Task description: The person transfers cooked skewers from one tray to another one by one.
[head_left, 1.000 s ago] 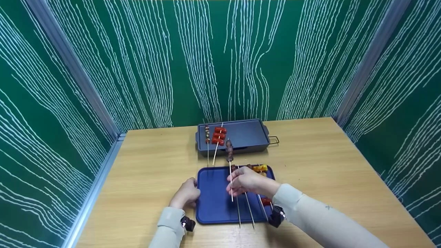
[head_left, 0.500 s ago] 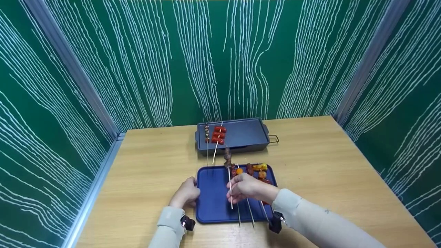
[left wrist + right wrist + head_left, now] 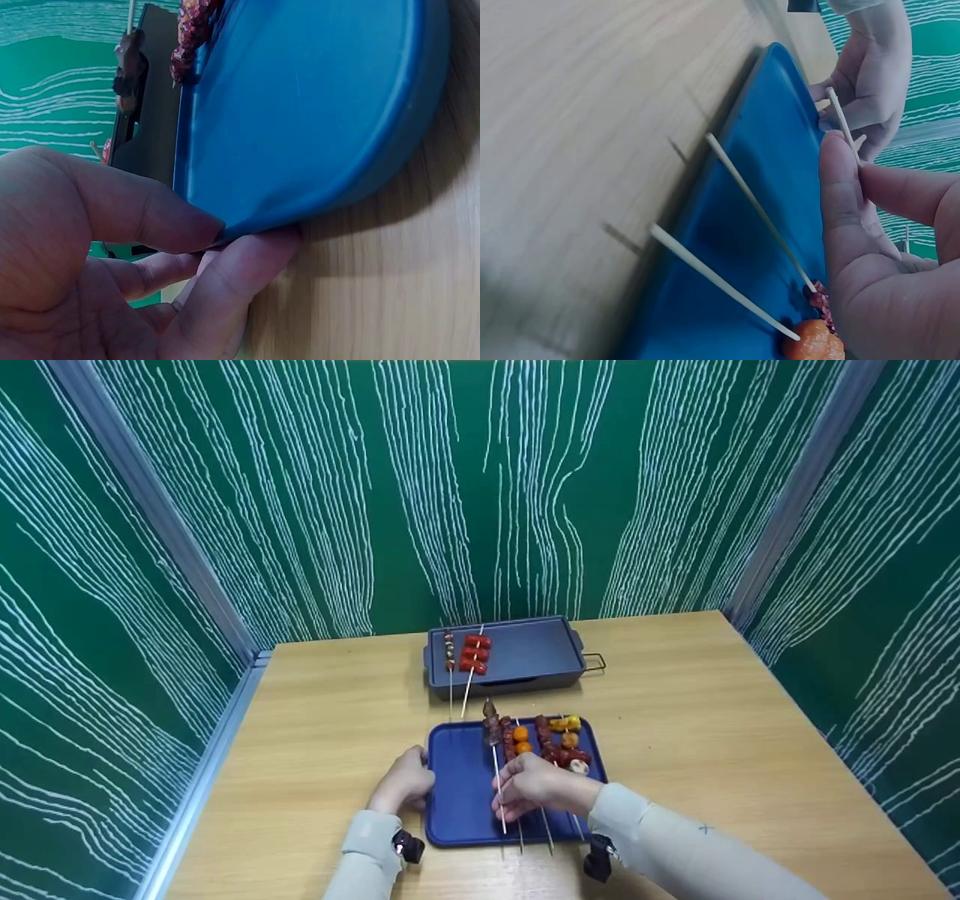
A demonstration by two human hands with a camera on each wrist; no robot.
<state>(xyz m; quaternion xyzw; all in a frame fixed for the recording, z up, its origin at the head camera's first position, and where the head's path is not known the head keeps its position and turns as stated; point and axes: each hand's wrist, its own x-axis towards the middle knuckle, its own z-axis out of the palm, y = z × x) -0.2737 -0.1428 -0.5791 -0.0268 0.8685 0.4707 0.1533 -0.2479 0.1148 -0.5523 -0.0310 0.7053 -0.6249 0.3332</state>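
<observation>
My right hand pinches the stick of a dark meat skewer between thumb and fingers, above the blue tray. The meat end points away from me, over the tray's far rim. At the tray's left edge my left hand grips the rim, thumb on top and fingers beneath, as the left wrist view shows. On the tray's right half lie several skewers, among them one with orange balls, a dark red meat skewer and one with a yellow piece. My right hand partly hides their sticks.
Behind the tray stands a dark grill pan with a wire handle on its right. A thin mixed skewer and a red sausage skewer lie on its left part, sticks overhanging the front. Green patterned panels enclose the table.
My right hand has come down and toward me with the dark meat skewer, from near the grill pan's front to over the tray. The left hand keeps its hold on the rim.
</observation>
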